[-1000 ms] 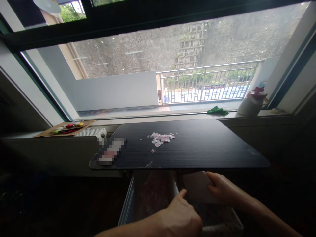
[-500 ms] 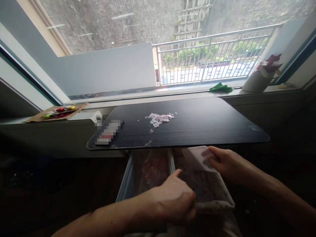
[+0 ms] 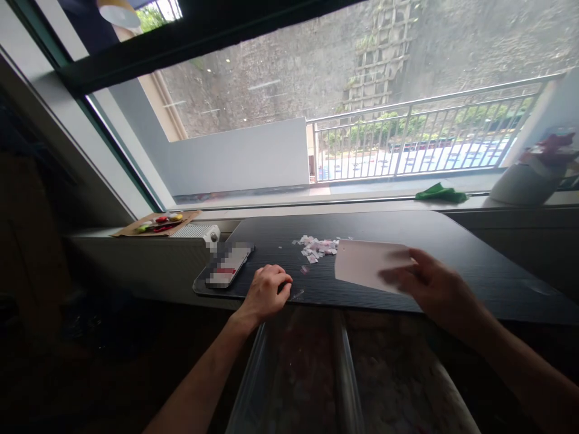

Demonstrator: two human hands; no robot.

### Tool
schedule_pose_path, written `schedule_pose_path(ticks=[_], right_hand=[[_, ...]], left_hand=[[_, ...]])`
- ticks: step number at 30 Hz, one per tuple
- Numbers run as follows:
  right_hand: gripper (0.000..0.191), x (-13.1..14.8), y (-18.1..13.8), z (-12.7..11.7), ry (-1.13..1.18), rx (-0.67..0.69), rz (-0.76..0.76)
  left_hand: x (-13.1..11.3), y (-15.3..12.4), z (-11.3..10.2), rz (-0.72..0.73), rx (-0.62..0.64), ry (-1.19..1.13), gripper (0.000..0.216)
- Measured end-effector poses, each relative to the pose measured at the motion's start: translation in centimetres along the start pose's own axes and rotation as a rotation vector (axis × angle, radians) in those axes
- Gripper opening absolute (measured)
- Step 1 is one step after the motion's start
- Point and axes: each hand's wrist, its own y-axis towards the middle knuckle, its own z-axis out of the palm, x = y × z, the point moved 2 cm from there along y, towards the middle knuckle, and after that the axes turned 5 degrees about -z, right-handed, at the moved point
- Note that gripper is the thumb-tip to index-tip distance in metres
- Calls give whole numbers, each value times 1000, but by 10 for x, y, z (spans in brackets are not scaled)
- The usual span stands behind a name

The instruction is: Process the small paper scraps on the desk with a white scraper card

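Note:
My right hand (image 3: 427, 277), blurred by motion, pinches the right end of a pale pink card (image 3: 364, 262) with a small hole near its upper left corner. The card is held over the black table (image 3: 407, 232), its left edge next to a heap of small white and pinkish paper scraps (image 3: 319, 247). At the table's front edge, my left hand (image 3: 270, 292) rests with curled fingers, thumb against forefinger; the inside of this hand is hidden. Left of it lies a phone-like slab (image 3: 228, 265), partly pixelated. One loose scrap (image 3: 304, 270) lies nearer the front edge.
Below the table, a clear-walled bin (image 3: 257, 367) stands beside a lined container (image 3: 446, 367), both dim inside. Behind are a radiator (image 3: 203, 232), a cardboard piece with colourful items (image 3: 129, 229), a green cloth (image 3: 441, 193) and a grey-white pot (image 3: 525, 184) by the window.
My right hand has raised the card from over the lined container to above the tabletop. My left hand has moved from over the containers up onto the table's front edge. The camera view has shifted.

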Motion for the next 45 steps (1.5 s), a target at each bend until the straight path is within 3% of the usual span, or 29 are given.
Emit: schedule_pose_path(ticks=[4,7,14,20,27,45], right_hand=[[30,4,31,50,35,75,-58],[31,6,43,68,27,126,-107],[29,6,47,49,-43,118,-78],[32,-23,61,52,3,9,187],[29,-33,59,65,91,77,272],[26,-17,46,62,315,255,390]], left_hand=[[13,-3,16,-35,-96,-24,17],[14,-7,21,-43,-132,-45,16],[11,-8,22,-46,-161,-52,15],[7,-11,24,-25,-194,-16,17],[22,10,17,-1,-100,-80,15],[23,13,20,-44,-159,33,15]])
